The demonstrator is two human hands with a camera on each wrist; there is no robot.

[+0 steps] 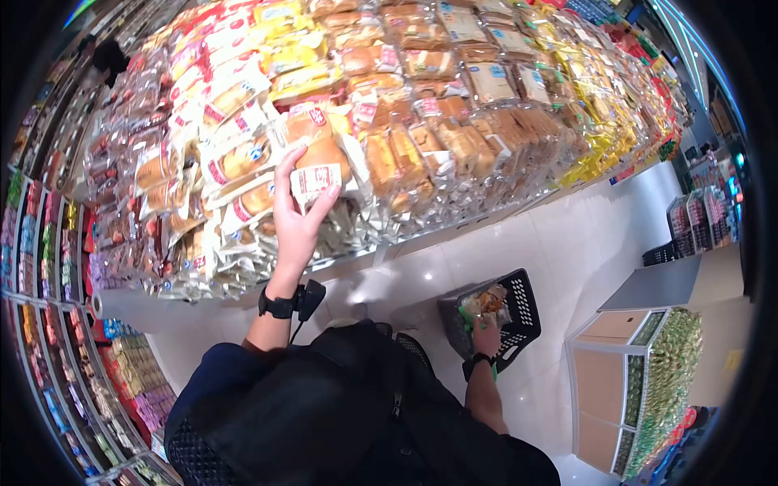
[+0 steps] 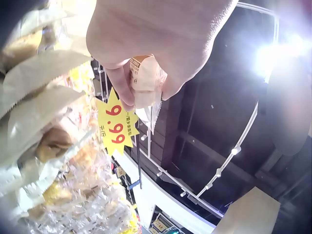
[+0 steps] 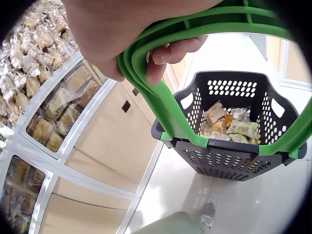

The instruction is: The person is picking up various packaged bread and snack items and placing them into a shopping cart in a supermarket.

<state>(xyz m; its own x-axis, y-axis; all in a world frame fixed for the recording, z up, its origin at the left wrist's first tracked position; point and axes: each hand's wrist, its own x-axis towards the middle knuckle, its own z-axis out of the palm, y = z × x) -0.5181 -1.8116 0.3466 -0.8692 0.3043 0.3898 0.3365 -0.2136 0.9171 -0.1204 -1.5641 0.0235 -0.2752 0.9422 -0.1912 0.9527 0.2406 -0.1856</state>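
In the head view the left hand (image 1: 298, 212) grips a wrapped bread packet (image 1: 326, 155) with a white and red label, thumb and fingers on its two sides, over the heaped display. The left wrist view shows the same hand (image 2: 158, 44) pinching the packet (image 2: 144, 80) from above. Low at the right, the right hand (image 1: 486, 336) holds a black basket (image 1: 527, 304). In the right wrist view the right hand's (image 3: 141, 34) fingers curl round the green handle (image 3: 168, 109); several wrapped packets (image 3: 243, 127) lie inside the basket (image 3: 234, 78).
Rows of packaged breads (image 1: 486, 81) fill the display across the top. Tall shelves (image 1: 49, 267) stand at the left, and another display stand (image 1: 604, 364) is at the right. A yellow price sign (image 2: 116, 124) reads 9.99. Tiled floor (image 1: 559, 235) lies between the displays.
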